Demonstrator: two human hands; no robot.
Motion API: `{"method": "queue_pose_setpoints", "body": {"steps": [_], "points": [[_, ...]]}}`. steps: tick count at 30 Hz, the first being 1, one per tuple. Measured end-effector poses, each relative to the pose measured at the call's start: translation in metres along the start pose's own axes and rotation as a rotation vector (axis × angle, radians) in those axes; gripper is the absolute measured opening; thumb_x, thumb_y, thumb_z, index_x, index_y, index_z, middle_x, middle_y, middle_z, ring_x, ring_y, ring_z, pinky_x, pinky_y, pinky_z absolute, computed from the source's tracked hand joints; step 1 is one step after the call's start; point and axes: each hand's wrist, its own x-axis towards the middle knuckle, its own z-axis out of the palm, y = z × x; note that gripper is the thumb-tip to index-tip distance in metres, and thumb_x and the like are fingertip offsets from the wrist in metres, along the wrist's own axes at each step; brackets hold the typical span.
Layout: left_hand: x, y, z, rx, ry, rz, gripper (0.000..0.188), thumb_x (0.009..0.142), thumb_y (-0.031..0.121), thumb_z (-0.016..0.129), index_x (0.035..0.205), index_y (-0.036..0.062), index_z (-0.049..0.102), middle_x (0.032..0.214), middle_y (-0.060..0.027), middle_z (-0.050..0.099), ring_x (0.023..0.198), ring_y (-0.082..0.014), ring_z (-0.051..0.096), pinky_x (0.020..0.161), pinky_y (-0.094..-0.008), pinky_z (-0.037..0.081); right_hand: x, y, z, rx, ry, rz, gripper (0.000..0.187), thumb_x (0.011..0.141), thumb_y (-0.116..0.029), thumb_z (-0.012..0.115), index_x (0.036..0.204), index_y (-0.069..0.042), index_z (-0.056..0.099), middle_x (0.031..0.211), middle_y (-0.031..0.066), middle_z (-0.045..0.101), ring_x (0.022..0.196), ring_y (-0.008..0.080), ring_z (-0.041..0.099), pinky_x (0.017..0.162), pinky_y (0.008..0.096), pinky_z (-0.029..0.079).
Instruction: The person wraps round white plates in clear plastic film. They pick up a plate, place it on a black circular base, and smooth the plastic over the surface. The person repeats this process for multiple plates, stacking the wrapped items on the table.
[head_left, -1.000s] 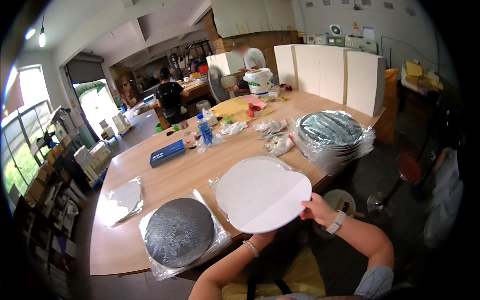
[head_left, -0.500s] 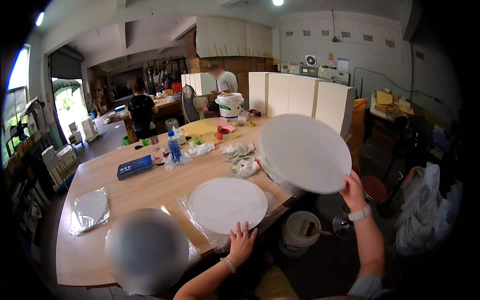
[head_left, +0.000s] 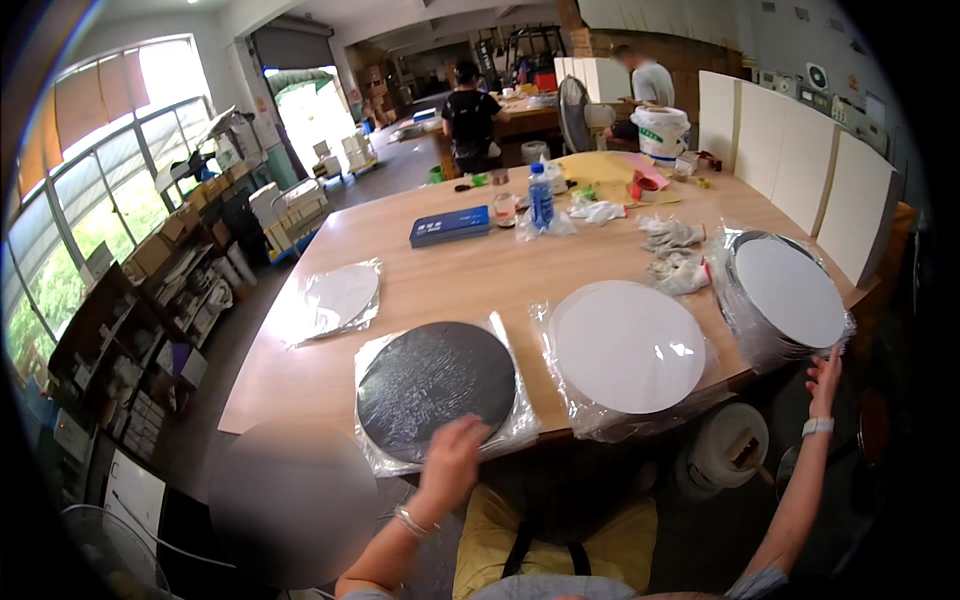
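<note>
A round dark disc (head_left: 420,395) with a patchy, shiny surface lies on clear plastic wrapping near the table's front edge. Over its lower right edge is my left hand (head_left: 457,455), smeared by motion, so its fingers are hard to read. To the right, a white round disc (head_left: 630,350) rests on plastic wrapping. Farther right a stack of plastic-wrapped discs stands with a white disc (head_left: 790,290) on top. My right hand (head_left: 825,380) is at this stack's near edge, fingers stretched out and holding nothing.
A smaller wrapped white disc (head_left: 345,295) lies at the left. Farther back are a blue box (head_left: 450,226), a bottle (head_left: 541,200), work gloves (head_left: 678,270) and a white bucket (head_left: 661,135). A bucket with a brush (head_left: 735,440) stands below the front edge. Two people are beyond the table.
The white disc held up by my right hand now lies on the right stack, let go. My left hand has moved left from the middle white disc to the dark one. The view has turned left.
</note>
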Motion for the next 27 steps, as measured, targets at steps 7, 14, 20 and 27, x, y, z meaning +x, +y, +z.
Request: {"method": "queue_pose_setpoints", "body": {"steps": [7, 14, 20, 27], "points": [[-0.006, -0.073, -0.014, 0.085, -0.272, -0.228, 0.017, 0.081, 0.019, 0.061, 0.093, 0.006, 0.062, 0.096, -0.0101, 0.056, 0.094, -0.0288, 0.053, 0.082, -0.0389, 0.044, -0.228, -0.015, 0.156, 0.189, -1.015, -0.149, 0.025, 0.096, -0.024, 0.045, 0.112, -0.006, 0.048, 0.069, -0.0021, 0.047, 0.057, 0.0053, 0.044, 0.052, 0.0194, 0.042], [-0.003, -0.077, -0.009, 0.263, -0.166, -0.026, 0.01, 0.083, 0.013, 0.056, 0.086, 0.004, 0.054, 0.083, -0.011, 0.052, 0.083, -0.0285, 0.051, 0.074, -0.0372, 0.043, -0.396, 0.013, 0.351, -0.17, -1.609, -1.207, 0.028, 0.084, -0.011, 0.055, 0.11, -0.008, 0.062, 0.116, 0.0119, 0.059, 0.101, 0.0281, 0.056, 0.085, 0.0344, 0.047], [-0.013, -0.077, -0.024, 0.242, -0.121, 0.17, 0.013, 0.08, 0.008, 0.056, 0.09, 0.0014, 0.052, 0.084, -0.0105, 0.051, 0.079, -0.0263, 0.05, 0.071, -0.0346, 0.045, -0.426, 0.02, 0.357, -0.604, -1.614, -1.203, 0.027, 0.081, -0.016, 0.056, 0.104, -0.022, 0.069, 0.121, -0.0009, 0.059, 0.094, 0.0225, 0.054, 0.078, 0.029, 0.05], [-0.038, -0.051, -0.047, 0.175, -0.163, 0.368, 0.012, 0.079, 0.007, 0.057, 0.089, 0.0007, 0.054, 0.082, -0.0089, 0.053, 0.076, -0.0252, 0.052, 0.068, -0.0319, 0.047, -0.427, 0.027, 0.356, -0.621, -1.647, -1.17, 0.026, 0.078, -0.02, 0.063, 0.104, -0.022, 0.069, 0.121, -0.0022, 0.06, 0.093, 0.0237, 0.052, 0.079, 0.0308, 0.049]]}}
